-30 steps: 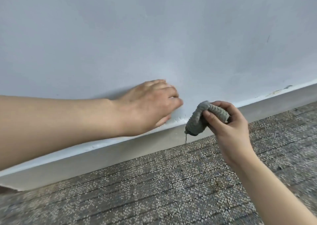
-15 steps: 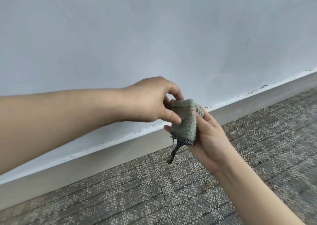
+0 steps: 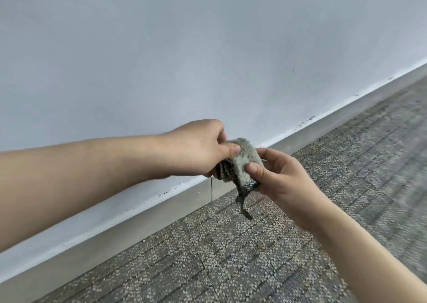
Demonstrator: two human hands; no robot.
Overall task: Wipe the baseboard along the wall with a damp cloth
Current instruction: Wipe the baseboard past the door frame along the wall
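Note:
A small grey-green cloth [image 3: 245,162], folded into a wad with a dark tag hanging from it, is held between both hands in front of the wall. My left hand [image 3: 198,149] pinches its upper left edge with thumb and fingers. My right hand [image 3: 279,175] pinches its lower right side, thumb on top. The grey baseboard [image 3: 129,223] runs diagonally from lower left to upper right along the foot of the pale wall [image 3: 184,48], behind and below the hands; the cloth is held off it.
Speckled grey carpet tiles [image 3: 231,256] cover the floor in front of the baseboard. A vertical joint [image 3: 211,192] splits the baseboard just below my left hand. Chipped paint and dark specks mark the wall's lower edge [image 3: 307,120].
My left hand came off the wall and took hold of the cloth. Both hands drew back from the baseboard, and the cloth now sits between them. The view shifted left.

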